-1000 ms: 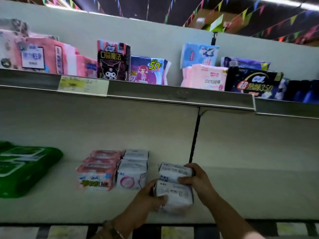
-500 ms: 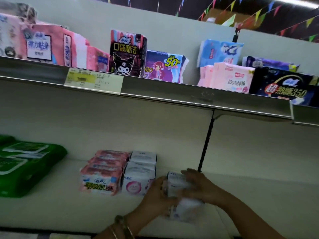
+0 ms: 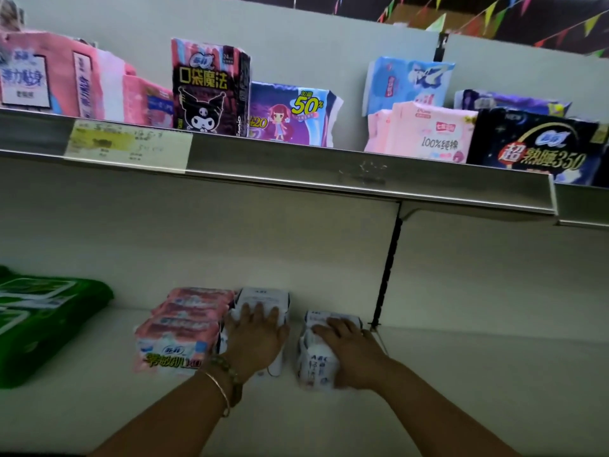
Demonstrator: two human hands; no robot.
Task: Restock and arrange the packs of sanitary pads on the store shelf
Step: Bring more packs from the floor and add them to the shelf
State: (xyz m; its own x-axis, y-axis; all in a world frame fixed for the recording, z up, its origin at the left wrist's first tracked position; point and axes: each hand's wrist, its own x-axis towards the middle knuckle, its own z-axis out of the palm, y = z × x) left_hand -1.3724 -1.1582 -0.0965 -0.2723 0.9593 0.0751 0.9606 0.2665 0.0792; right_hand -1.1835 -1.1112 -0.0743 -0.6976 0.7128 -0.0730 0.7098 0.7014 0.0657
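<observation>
both hands are down on the lower shelf [image 3: 461,374], around 6 o'clock in my view. left hand [image 3: 255,338] lies flat on the middle white packs [image 3: 263,296], fingers [image 3: 245,314] straight n spread, released, gripping nothing, just resting on top. right hand [image 3: 351,352] covers the right white pack [image 3: 314,364], which sits at 3 o'clock of the middle white packs w/ a small gap btwn them; its fingers [image 3: 329,326] drape over the pack top, thumb hidden, so i cant tell if it grasps or only presses. pink packs [image 3: 179,338] touch the middle white ones at their 9 o'clock. green pack [image 3: 43,324] lies further out at 9, well apart. bracelets [image 3: 220,380] on the left wrist. upper shelf [image 3: 296,169] at 12 carries more stock: black pack [image 3: 207,90] upright, purple pack [image 3: 290,117] just beside it at its 3, price label [image 3: 128,145] on the rail at 10
</observation>
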